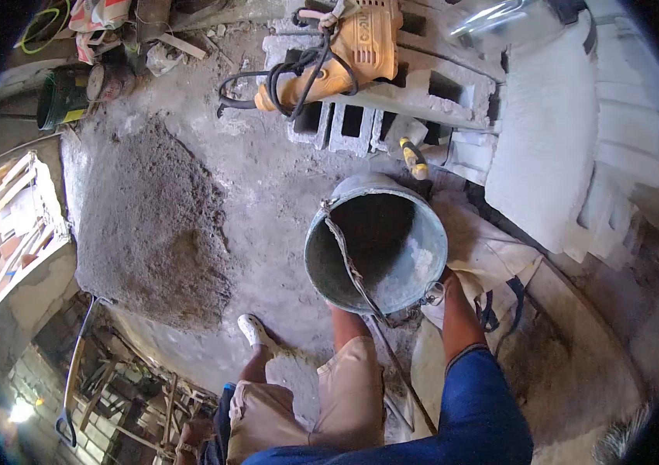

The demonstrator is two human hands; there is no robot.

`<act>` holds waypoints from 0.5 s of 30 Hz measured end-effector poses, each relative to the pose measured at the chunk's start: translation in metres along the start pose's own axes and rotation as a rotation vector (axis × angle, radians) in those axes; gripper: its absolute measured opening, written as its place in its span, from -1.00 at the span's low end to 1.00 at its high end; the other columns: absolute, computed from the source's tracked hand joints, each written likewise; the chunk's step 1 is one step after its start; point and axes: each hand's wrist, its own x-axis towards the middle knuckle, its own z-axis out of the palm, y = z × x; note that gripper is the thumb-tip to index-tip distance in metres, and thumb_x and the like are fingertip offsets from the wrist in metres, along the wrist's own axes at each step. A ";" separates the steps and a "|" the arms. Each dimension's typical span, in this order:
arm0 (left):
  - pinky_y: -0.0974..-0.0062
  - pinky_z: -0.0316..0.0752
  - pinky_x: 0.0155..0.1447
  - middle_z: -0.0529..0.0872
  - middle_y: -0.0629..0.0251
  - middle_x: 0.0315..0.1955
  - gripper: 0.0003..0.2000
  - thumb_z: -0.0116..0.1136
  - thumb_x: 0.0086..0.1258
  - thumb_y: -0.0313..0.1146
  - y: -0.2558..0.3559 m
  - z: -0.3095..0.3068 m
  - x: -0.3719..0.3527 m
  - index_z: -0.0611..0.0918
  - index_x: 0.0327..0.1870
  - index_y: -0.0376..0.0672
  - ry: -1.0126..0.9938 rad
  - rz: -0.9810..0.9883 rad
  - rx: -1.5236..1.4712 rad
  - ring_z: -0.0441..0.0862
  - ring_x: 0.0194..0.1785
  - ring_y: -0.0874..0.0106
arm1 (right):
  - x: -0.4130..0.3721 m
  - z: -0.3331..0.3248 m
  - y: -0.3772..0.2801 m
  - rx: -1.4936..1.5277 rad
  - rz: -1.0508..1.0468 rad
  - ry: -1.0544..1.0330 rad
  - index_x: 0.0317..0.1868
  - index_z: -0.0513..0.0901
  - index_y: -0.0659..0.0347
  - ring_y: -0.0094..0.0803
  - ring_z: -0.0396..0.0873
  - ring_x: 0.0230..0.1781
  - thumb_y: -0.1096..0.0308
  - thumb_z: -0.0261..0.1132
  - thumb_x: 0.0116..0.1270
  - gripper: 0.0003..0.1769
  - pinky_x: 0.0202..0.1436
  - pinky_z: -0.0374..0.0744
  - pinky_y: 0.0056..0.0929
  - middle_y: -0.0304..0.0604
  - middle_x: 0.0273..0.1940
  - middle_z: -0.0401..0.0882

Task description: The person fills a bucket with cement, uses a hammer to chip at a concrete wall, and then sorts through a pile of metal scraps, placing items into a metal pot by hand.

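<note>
A grey-blue bucket [431, 267] is at the centre, its open mouth turned up towards me and a grey residue on its inner wall. A twisted handle crosses the mouth. My right forearm reaches up to the bucket's lower right rim. My right hand [449, 280] is at the outer wall, its fingers hidden behind the bucket. My left hand cannot be made out. A hand with a bracelet [187, 447] shows at the lower left beside dark cloth; whose it is, I cannot tell.
A mound of grey mix [151, 225] lies on the left, with a shovel [73, 380] below it. Concrete blocks [453, 91] carry an orange power tool [345, 66]. A yellow-handled tool [413, 157] lies near the bucket. White sacks [546, 139] are at the right, a green bucket [58, 101] upper left.
</note>
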 end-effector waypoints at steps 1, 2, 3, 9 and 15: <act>0.26 0.64 -0.24 0.79 0.33 -0.20 -0.55 0.21 0.30 0.09 0.002 -0.003 -0.002 0.69 0.02 -0.06 0.008 -0.059 -0.350 0.75 -0.19 0.33 | -0.014 0.022 -0.012 0.087 0.129 0.030 0.24 0.63 0.10 -0.18 0.62 0.14 0.16 0.29 0.43 -0.57 0.18 0.59 -0.10 -0.12 0.16 0.68; 0.29 0.63 -0.26 0.80 0.39 -0.19 -0.60 0.20 0.32 0.03 0.005 -0.005 -0.006 0.70 0.01 -0.03 0.018 -0.122 -0.700 0.76 -0.19 0.36 | -0.003 0.062 -0.034 0.086 0.140 0.023 0.24 0.63 0.10 -0.18 0.62 0.14 0.16 0.29 0.43 -0.57 0.18 0.59 -0.10 -0.12 0.16 0.68; 0.32 0.62 -0.28 0.80 0.45 -0.19 -0.65 0.20 0.33 -0.02 0.008 -0.010 -0.008 0.71 -0.01 0.00 0.033 -0.185 -1.049 0.76 -0.19 0.39 | -0.018 0.077 -0.044 0.089 0.023 -0.067 0.25 0.62 0.13 -0.16 0.62 0.14 0.10 0.25 0.46 -0.55 0.19 0.59 -0.09 -0.10 0.16 0.68; 0.44 0.63 -0.28 0.82 0.54 -0.18 -0.70 0.16 0.40 -0.17 0.026 -0.044 -0.027 0.71 0.04 -0.08 0.459 -0.036 -1.474 0.77 -0.17 0.48 | -0.032 0.075 -0.092 -0.257 -0.327 -0.045 0.16 0.63 0.22 -0.18 0.61 0.04 0.02 0.17 0.48 -0.52 0.15 0.58 -0.13 -0.07 0.08 0.70; 0.38 0.62 -0.36 0.83 0.51 -0.24 -0.66 0.19 0.34 -0.14 0.049 -0.110 -0.037 0.71 0.07 -0.03 0.275 -0.276 -2.002 0.76 -0.33 0.49 | -0.010 0.061 -0.119 -0.840 -0.568 0.256 -0.02 0.69 0.30 -0.29 0.60 -0.12 0.06 0.18 0.44 -0.56 0.02 0.58 -0.20 -0.05 -0.06 0.73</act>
